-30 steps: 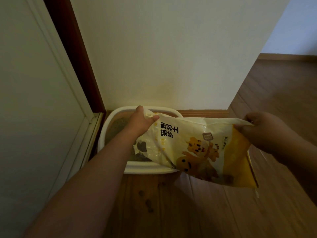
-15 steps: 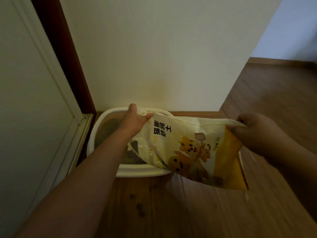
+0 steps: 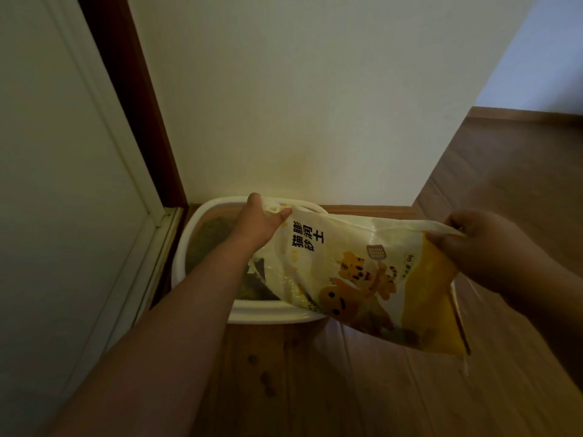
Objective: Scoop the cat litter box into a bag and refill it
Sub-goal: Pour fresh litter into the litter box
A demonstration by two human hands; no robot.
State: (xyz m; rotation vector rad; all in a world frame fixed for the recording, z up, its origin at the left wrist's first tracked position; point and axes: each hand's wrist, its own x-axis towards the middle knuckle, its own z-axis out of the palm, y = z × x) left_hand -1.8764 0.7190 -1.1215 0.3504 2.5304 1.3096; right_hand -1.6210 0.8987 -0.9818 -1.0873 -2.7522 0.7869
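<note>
Litter bag (image 3: 362, 272) lies lengthwise between hands; left hand (image 3: 258, 222) pinches mouth corner over litter box (image 3: 271, 313), right hand (image 3: 479, 244) grips raised far end.

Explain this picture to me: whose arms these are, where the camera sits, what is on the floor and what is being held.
No machine here: these are a person's two bare arms, seen from a camera worn on their head, looking forward and down. The left hand grips one end of a yellow and white litter bag, and the right hand pinches the other end. The bag hangs sideways, its left end over a white litter box that sits on the wooden floor in a corner, against a pale wall and beside a door frame. Grey litter lies inside the box. A few dark specks lie on the floor in front of the box.
</note>
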